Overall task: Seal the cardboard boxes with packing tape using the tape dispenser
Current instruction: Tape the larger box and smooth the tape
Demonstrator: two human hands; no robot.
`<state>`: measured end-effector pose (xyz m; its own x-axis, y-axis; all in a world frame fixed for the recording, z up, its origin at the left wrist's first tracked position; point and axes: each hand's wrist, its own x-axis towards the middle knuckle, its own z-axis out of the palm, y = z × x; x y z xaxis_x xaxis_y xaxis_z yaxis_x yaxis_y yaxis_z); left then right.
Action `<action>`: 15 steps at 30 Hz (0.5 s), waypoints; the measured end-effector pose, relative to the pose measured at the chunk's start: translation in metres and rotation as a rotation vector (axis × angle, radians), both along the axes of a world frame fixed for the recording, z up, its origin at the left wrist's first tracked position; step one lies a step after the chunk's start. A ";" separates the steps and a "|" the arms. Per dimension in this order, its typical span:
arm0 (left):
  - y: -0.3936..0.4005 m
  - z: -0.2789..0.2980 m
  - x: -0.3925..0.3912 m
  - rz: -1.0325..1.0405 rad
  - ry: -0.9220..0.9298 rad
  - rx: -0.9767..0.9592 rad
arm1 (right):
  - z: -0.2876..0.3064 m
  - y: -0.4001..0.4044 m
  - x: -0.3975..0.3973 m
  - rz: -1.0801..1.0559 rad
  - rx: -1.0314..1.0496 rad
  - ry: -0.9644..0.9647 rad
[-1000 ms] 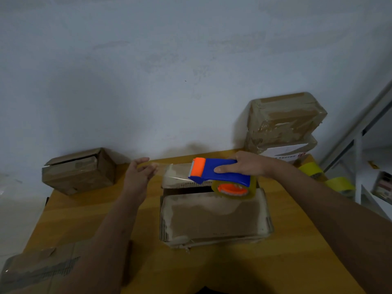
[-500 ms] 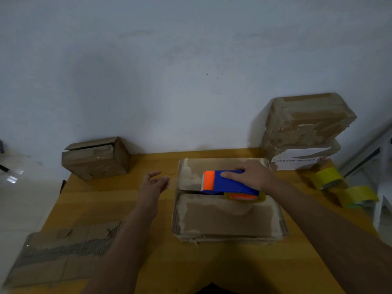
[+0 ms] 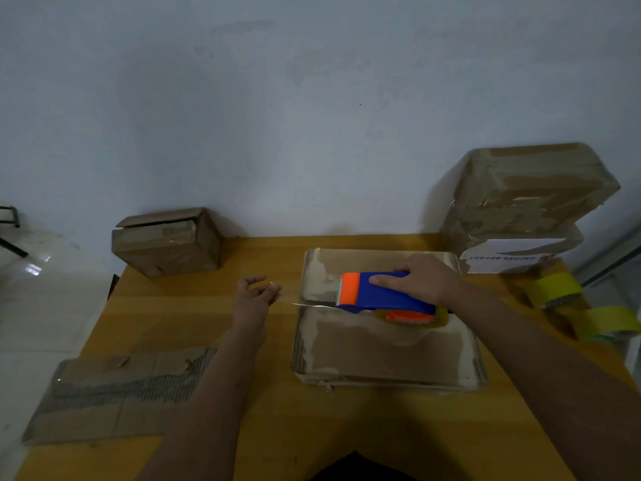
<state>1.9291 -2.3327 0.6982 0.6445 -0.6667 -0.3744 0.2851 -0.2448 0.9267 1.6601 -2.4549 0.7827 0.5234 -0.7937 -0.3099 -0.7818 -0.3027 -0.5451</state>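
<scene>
The flat cardboard box (image 3: 386, 345) lies at the centre of the table (image 3: 277, 428), its top glossy with tape. On its far half sits the blue-and-orange tape dispenser (image 3: 379, 296), gripped from above by the right hand (image 3: 421, 281). At 9 o'clock of the box the left hand (image 3: 255, 296) hovers with fingers loosely curled, holding nothing. A small box (image 3: 168, 241) sits at 10 o'clock, stacked boxes (image 3: 523, 206) at 2, yellow tape rolls (image 3: 582, 310) at 3, flattened cardboard (image 3: 114, 397) at 8.

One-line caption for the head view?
Right hand presses tape dispenser onto flat cardboard box; left hand hovers open beside it.
</scene>
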 end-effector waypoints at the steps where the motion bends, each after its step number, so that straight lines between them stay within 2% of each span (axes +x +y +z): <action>1: 0.001 0.000 0.000 0.001 0.013 -0.009 | 0.001 -0.001 0.000 0.001 0.000 0.004; 15: 0.011 -0.021 0.013 0.008 0.124 0.015 | -0.006 0.005 0.016 0.015 -0.001 0.069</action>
<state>1.9419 -2.3217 0.6768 0.5982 -0.6554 -0.4611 0.3993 -0.2551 0.8806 1.6759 -2.4502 0.7768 0.5128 -0.7862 -0.3450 -0.8129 -0.3152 -0.4898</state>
